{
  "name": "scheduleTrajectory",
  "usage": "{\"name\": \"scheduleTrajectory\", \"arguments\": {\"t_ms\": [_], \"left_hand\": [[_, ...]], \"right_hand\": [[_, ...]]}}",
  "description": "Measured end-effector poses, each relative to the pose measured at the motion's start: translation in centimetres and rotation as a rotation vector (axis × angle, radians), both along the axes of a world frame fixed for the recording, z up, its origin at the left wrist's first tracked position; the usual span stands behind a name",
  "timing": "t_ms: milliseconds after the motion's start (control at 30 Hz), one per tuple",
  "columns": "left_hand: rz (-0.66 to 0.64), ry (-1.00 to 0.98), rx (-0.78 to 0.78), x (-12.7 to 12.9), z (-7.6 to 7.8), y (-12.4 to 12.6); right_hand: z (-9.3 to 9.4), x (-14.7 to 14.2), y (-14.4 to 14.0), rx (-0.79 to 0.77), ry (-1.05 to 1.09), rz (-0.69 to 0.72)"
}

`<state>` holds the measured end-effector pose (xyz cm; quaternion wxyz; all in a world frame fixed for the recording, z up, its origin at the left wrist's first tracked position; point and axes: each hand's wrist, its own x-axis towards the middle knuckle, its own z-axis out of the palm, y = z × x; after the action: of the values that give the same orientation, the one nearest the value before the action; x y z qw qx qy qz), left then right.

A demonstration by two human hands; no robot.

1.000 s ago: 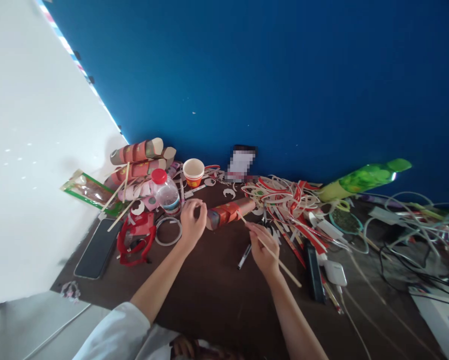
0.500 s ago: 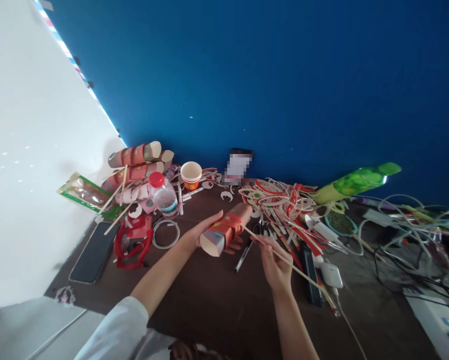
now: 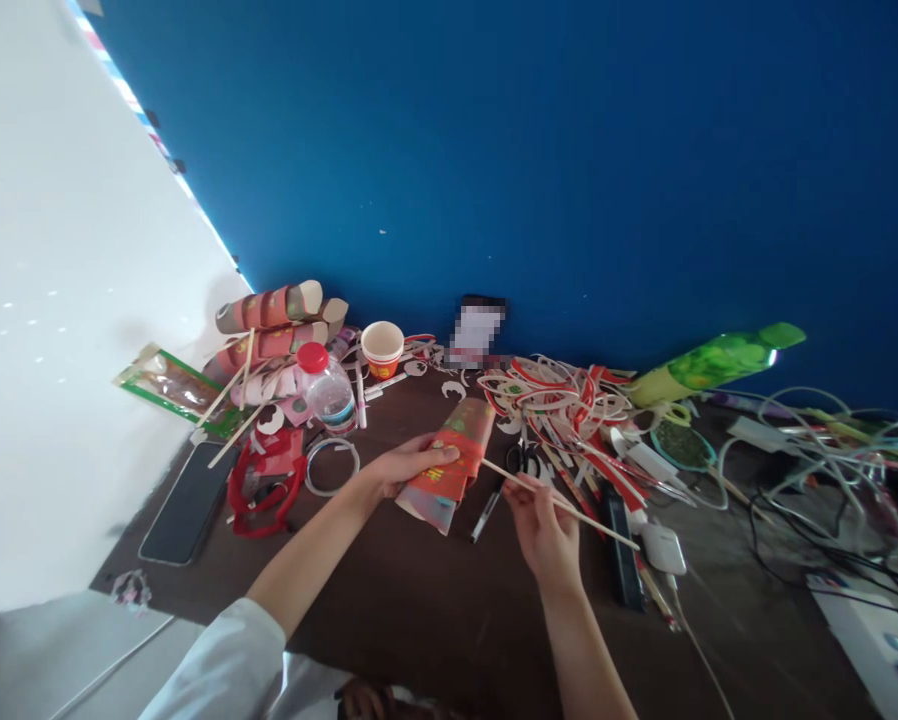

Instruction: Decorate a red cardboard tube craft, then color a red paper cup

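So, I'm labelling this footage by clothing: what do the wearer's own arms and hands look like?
A loose, pale bluish-white fabric sleeve covers the left arm to about the elbow. Below it, the left hand shows no glove or watch. The right hand is likewise ungloved, with no watch; no right sleeve is in view.
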<state>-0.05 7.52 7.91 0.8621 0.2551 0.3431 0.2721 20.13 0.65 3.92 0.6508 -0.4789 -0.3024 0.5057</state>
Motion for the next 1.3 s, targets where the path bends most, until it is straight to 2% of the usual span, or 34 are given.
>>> {"name": "scheduleTrajectory", "arguments": {"t_ms": [267, 433, 500, 567, 700, 800, 1000, 1300], "left_hand": [[0.076, 0.102, 0.106, -0.6, 0.7, -0.8], [-0.052, 0.035, -0.013, -1.2, 0.7, -0.8], [-0.063, 0.040, -0.037, -1.4, 0.6, -0.8], [-0.036, 0.083, -0.053, -1.6, 0.6, -0.8], [-0.014, 0.153, -0.060, -1.7, 0.8, -1.0], [-0.083, 0.135, -0.033, -1.7, 1.0, -1.3], [-0.026, 0.142, -0.068, -1.5, 1.1, -1.5], [-0.084, 0.143, -0.114, -1.6, 1.6, -1.4]], "right_hand": [[0.3, -0.7, 0.1, -0.110, 0.104, 0.063], [0.4, -0.2, -0.6, -0.018, 0.018, 0.071], [0.6, 0.4, -1.0, 0.023, -0.035, 0.067], [1.1, 0.9, -1.4, 0.111, -0.200, 0.084], [2.5, 1.0, -2.0, 0.460, -0.724, 0.162], [3.4, 0.5, -2.3, 0.575, -0.878, 0.212], [3.9, 0.7, -2.0, 0.498, -0.857, 0.250], [4.4, -0.1, -0.9, 0.383, -0.781, 0.307]]}}
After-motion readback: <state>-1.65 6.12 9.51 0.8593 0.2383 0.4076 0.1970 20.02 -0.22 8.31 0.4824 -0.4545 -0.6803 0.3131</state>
